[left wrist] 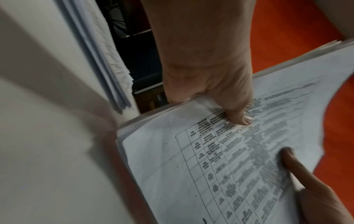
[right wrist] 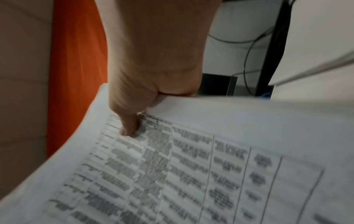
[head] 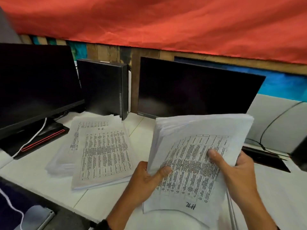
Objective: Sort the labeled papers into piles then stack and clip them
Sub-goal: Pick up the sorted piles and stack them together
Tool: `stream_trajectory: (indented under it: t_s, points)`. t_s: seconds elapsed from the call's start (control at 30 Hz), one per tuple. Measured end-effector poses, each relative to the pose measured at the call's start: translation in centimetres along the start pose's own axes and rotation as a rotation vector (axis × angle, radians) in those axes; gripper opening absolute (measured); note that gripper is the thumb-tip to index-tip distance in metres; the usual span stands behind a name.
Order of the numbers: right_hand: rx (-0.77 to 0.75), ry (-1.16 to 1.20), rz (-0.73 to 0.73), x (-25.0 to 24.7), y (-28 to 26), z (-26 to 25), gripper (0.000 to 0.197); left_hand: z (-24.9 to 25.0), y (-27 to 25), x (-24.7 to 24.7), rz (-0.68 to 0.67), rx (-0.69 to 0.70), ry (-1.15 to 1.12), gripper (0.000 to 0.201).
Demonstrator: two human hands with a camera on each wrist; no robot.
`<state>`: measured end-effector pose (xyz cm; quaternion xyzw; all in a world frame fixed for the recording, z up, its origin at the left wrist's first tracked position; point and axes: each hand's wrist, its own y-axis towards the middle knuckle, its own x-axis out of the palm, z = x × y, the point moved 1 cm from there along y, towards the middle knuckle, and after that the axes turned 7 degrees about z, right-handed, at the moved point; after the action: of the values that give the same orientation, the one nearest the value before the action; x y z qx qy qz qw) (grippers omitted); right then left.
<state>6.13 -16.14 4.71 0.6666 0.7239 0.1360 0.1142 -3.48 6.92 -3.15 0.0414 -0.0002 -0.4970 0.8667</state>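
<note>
I hold a thick stack of printed table sheets [head: 199, 146] tilted up above the white desk [head: 99, 201]. Its top sheet has "HR" handwritten at the near edge. My left hand [head: 156, 175] grips the stack's left edge, thumb on top [left wrist: 241, 119], fingers hidden below. My right hand [head: 222, 160] grips the right edge, thumb pressed on the print [right wrist: 130, 130]. A pile marked "H.R." [head: 103, 153] lies flat on the desk to the left. It overlaps a second pile [head: 66, 156] whose label I cannot read.
Two dark monitors [head: 196, 90] [head: 36, 83] and a small black computer case [head: 103, 87] stand along the back of the desk. Cables [head: 269, 130] run at the right. Edges of more sheets [head: 230, 205] show under my right forearm. Red cloth [head: 166, 22] hangs behind.
</note>
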Motion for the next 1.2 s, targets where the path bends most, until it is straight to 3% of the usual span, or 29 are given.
stream_trajectory:
  t_s: [0.1, 0.17, 0.23, 0.33, 0.53, 0.6, 0.7, 0.8, 1.03, 1.2]
  points:
    - [-0.096, 0.034, 0.090, 0.3, 0.0, -1.2, 0.024, 1.7, -0.3, 0.5, 0.056, 0.030, -0.036, 0.033]
    - [-0.124, 0.051, 0.095, 0.5, -0.2, -1.4, 0.023, 2.1, -0.4, 1.0, 0.062, 0.082, -0.049, 0.034]
    - [-0.064, 0.029, 0.080, 0.6, -0.9, -0.1, 0.027, 1.4, -0.3, 1.3, 0.049, 0.097, -0.024, 0.042]
    - [0.069, -0.009, 0.056, 0.9, -2.3, 2.0, 0.034, 1.0, -0.2, 1.3, 0.053, 0.090, 0.003, 0.031]
    - [0.115, -0.017, -0.006, 0.4, -2.2, 3.3, 0.059, 0.9, 0.8, 0.6, 0.063, 0.009, 0.002, 0.095]
    - [0.164, -0.073, -0.014, 0.4, -2.8, 4.7, 0.067, 1.0, 0.6, 0.7, 0.031, -0.020, 0.049, 0.083]
    - [0.231, -0.125, -0.053, -0.1, -4.7, 6.6, 0.044, 1.3, 0.2, 0.9, 0.054, -0.005, 0.085, 0.040]
    - [0.177, -0.161, -0.071, -1.5, -6.4, 7.0, 0.047, 3.0, 0.2, 1.7, 0.094, -0.013, 0.059, 0.041]
    - [0.083, -0.092, 0.165, -8.7, -5.7, 3.0, 0.033, 6.9, 1.1, 9.0, -0.254, -0.065, -0.071, 0.023]
    - [0.013, -0.145, 0.348, -14.4, -4.6, 2.2, 0.037, 7.8, 0.0, 14.5, -0.278, -0.036, -0.061, 0.031]
